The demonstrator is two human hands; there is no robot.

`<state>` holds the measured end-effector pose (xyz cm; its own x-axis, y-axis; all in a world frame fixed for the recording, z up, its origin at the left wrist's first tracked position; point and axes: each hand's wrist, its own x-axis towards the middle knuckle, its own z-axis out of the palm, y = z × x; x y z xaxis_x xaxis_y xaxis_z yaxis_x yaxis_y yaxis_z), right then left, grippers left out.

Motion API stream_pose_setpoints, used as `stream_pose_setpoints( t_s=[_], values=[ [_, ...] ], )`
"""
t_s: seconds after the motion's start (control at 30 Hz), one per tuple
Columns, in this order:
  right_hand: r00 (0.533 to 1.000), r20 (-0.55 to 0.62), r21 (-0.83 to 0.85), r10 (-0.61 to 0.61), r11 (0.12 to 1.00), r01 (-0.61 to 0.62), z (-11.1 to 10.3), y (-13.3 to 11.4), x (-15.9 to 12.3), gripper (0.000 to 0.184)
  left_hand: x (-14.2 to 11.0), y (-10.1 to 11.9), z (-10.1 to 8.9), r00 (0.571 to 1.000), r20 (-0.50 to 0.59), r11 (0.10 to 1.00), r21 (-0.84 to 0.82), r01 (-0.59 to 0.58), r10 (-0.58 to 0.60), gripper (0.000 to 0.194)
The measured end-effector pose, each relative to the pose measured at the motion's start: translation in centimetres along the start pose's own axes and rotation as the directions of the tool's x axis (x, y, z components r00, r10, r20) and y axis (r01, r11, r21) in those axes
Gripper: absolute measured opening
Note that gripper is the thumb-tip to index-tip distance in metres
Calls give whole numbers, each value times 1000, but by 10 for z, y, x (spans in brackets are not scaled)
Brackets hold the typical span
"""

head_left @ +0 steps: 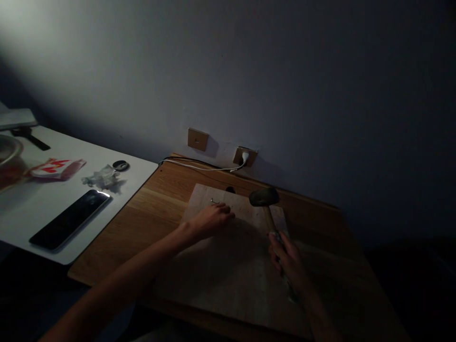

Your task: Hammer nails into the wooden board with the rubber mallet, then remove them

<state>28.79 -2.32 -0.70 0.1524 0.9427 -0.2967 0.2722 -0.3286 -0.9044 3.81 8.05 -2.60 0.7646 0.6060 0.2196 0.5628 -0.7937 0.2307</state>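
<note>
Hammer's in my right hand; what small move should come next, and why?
I'd probably slide the left hand a little away from what looks like a nail before any swing: the hand is close beside it over the wooden board, while the right hand grips the wooden-handled hammer.

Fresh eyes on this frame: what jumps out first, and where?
Probably the dark-headed hammer, gripped in the right hand over the right part of the pale board. Then the left hand, at the board's far left part, with a small shiny nail-like piece just beyond it. Off to the left, the black phone stands out against the white table it lies on.
</note>
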Motion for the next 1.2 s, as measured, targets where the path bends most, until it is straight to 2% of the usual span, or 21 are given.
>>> stream_pose_setpoints(
  t_s=[0.1,0.23,0.47,0.63,0.77,0.97,1.2],
  values=[
    [1000,2,4,10,1000,-10,-2,6,1,52,0,-23,-8,994,-33,995,6,103,-103,18],
    [1000,25,-4,3,1000,-3,-1,11,1,53,3,-44,-10,991,-37,992,28,127,-126,19],
    [999,52,-29,0,1000,1,1,16,1,51,1,-45,-10,988,-46,980,128,152,-147,14],
    [999,47,-48,14,999,-12,3,13,-2,58,1,-46,-13,989,-31,975,168,146,-143,10],
    [997,68,-56,25,998,-21,8,10,-3,63,5,-48,-8,991,-49,975,181,132,-125,12],
    [990,138,-108,-25,993,40,16,7,8,60,7,-58,8,987,-127,994,40,105,-99,17],
    [992,77,-144,-101,983,111,25,3,18,57,1,-73,27,956,-246,974,-198,109,-157,15]
  ],
)
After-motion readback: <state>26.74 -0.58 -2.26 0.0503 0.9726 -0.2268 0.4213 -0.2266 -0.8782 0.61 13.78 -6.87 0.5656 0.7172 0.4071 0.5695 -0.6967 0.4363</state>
